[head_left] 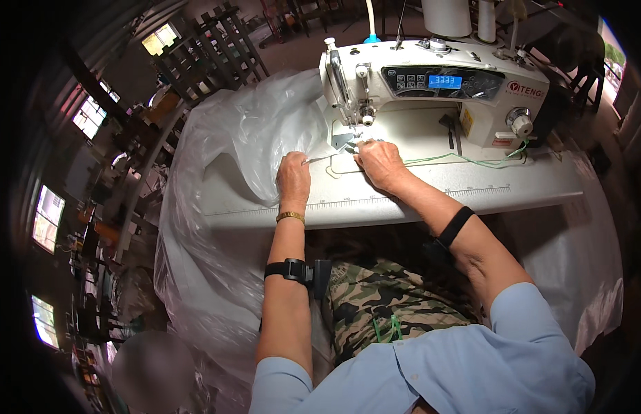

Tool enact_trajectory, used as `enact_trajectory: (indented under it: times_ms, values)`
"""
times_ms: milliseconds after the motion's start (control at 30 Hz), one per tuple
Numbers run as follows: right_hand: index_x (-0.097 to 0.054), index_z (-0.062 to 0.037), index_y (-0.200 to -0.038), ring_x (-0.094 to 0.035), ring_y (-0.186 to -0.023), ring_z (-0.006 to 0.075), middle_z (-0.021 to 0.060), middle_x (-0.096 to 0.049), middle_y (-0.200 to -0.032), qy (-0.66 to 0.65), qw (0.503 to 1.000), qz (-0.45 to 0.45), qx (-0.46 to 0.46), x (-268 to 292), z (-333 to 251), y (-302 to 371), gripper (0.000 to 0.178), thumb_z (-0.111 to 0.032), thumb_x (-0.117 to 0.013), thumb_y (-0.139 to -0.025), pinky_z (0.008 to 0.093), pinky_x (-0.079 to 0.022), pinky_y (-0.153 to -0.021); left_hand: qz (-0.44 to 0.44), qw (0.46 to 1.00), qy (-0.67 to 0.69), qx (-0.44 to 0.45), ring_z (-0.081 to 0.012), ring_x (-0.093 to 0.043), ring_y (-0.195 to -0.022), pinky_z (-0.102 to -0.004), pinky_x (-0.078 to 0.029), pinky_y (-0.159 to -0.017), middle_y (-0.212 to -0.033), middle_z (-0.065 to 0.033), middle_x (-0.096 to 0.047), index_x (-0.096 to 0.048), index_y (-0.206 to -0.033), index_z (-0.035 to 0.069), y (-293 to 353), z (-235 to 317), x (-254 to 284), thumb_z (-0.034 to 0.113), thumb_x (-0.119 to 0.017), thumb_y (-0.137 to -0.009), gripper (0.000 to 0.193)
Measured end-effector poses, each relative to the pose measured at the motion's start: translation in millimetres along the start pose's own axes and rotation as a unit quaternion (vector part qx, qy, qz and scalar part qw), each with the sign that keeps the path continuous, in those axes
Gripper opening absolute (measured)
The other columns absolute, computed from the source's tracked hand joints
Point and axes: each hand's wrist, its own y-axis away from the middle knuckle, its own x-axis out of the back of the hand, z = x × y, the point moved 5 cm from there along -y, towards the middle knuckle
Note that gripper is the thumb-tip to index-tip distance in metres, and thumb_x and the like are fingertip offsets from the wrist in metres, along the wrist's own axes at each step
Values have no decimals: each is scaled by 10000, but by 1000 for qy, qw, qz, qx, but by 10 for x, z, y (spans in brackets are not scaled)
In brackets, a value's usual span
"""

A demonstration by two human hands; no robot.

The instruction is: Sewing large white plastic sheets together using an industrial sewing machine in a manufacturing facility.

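Note:
At the front of the white sewing machine [431, 76], my left hand [293, 181] is closed on a thin pale strip [325, 157] that stretches rightward toward the needle area. Beside that hand lies a big sheet of translucent plastic [230, 138], bunched over the left of the bed. Just below the presser foot [358, 131], my right hand [380, 164] has its fingers pinched together. A small dark piece shows at its fingertips, but what it grips is hidden. A green cord [465, 156] runs from behind my right wrist to the machine's right side.
The machine bed [444, 190] carries a ruler scale near its front edge. A small dark tool [451, 131] lies under the machine arm. Thread cones [447, 17] stand behind. Plastic hangs over both sides of the table. A wooden rack [213, 52] stands at the far left.

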Motion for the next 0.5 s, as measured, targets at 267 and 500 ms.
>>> enact_trajectory:
  times_ms: [267, 500]
  values:
    - [-649, -11, -816, -694, -710, 356, 176, -684, -746, -21, 999, 25, 23, -36, 8, -104, 145, -131, -583, -864, 454, -556, -643, 10, 1000, 3, -21, -353, -636, -923, -406, -509, -838, -972, -162, -685, -688, -905, -22, -26, 0, -9, 38, -661, -820, 108]
    - [-628, -26, -895, -684, -777, 320, 174, -675, -850, 12, 999, -26, -46, 311, 384, 246, 245, -266, -593, -929, 419, -552, -693, 72, 990, 117, 34, -339, -650, -929, -398, -514, -833, -980, -161, -692, -708, -909, -10, -13, -196, 204, 51, -661, -826, 113]
